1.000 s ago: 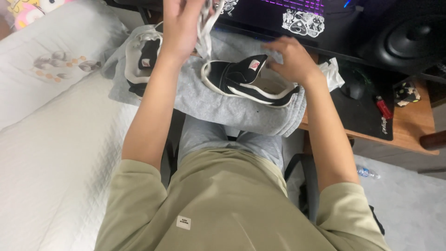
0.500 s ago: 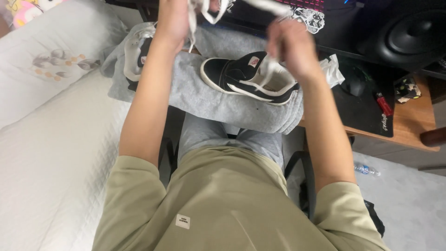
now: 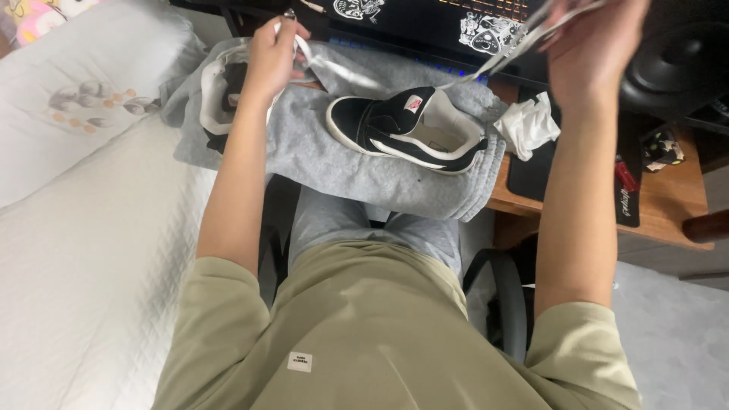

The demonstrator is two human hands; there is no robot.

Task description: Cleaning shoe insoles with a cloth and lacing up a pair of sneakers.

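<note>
Hands, left [image 3: 275, 49] and right [image 3: 588, 45], grip white lace [image 3: 349, 74] above black shoe [image 3: 410, 129], crumpled tissue [image 3: 529, 124] beside.

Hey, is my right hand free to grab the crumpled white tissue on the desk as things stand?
Probably not right away: the right hand is raised and gripping the white shoelace. The tissue lies uncovered just below it, so the way is clear once the lace is let go.

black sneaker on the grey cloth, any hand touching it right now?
No: the black sneaker lies alone on the grey cloth, while the left hand and right hand hold a white shoelace above it.
</note>
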